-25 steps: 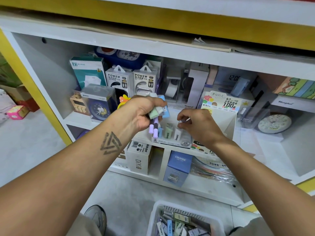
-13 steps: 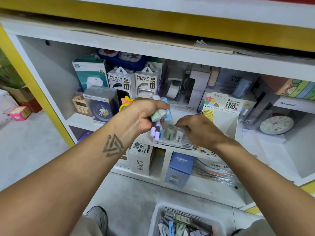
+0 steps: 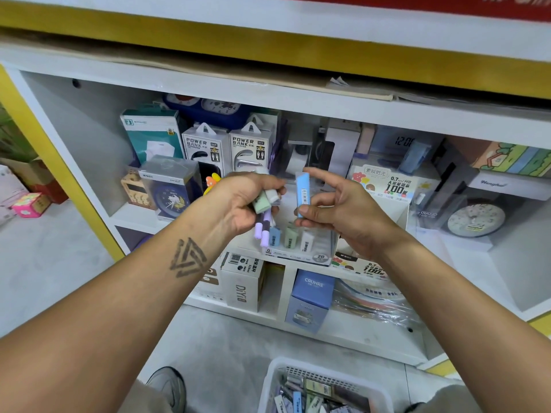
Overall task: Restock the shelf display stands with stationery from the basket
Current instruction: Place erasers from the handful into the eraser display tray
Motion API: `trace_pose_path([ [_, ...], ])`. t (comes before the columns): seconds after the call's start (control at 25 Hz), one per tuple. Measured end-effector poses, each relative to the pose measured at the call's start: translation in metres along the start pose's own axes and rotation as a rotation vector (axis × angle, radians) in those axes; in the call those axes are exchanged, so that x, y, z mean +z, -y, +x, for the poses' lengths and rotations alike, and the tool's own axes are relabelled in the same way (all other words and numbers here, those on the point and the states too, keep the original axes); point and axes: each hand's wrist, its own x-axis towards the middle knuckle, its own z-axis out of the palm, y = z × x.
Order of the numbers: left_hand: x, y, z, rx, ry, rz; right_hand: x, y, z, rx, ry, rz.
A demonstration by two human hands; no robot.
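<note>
While left grip (image 3: 244,201) bunches pastel boxes (image 3: 264,202), right grip (image 3: 334,210) pinches flat blue box (image 3: 303,193).

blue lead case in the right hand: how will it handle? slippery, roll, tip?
The blue lead case looks like a flat, stiff plastic slab, so it probably won't roll. It is tall and thin, so likely tippy on end. The right hand pinches it with thumb and fingers only, suggesting it is light.

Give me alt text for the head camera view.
The right hand pinches a blue lead case above the display stand; the left hand grips a bundle of cases. A basket sits below.
</note>
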Motion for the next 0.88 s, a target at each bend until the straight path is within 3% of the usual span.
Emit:
trace_pose_path([
  [0.16, -0.012, -0.002, 0.002, -0.011, -0.052, -0.036, 0.004, -0.001, 0.002, -0.029, -0.022, -0.08],
  [0.4, -0.021, -0.002, -0.001, -0.004, -0.057, -0.049, 0.008, -0.003, 0.017, -0.22, -0.263, -0.427],
  [0.56, -0.026, -0.003, -0.004, 0.014, -0.068, -0.017, 0.01, -0.01, 0.027, -0.215, -0.233, -0.354],
  [0.8, -0.029, -0.003, -0.01, 0.003, -0.073, -0.026, 0.008, -0.028, 0.035, -0.23, -0.119, -0.999],
  [0.88, -0.03, -0.004, -0.011, 0.006, -0.079, -0.028, 0.012, -0.031, 0.036, -0.256, -0.082, -1.077],
])
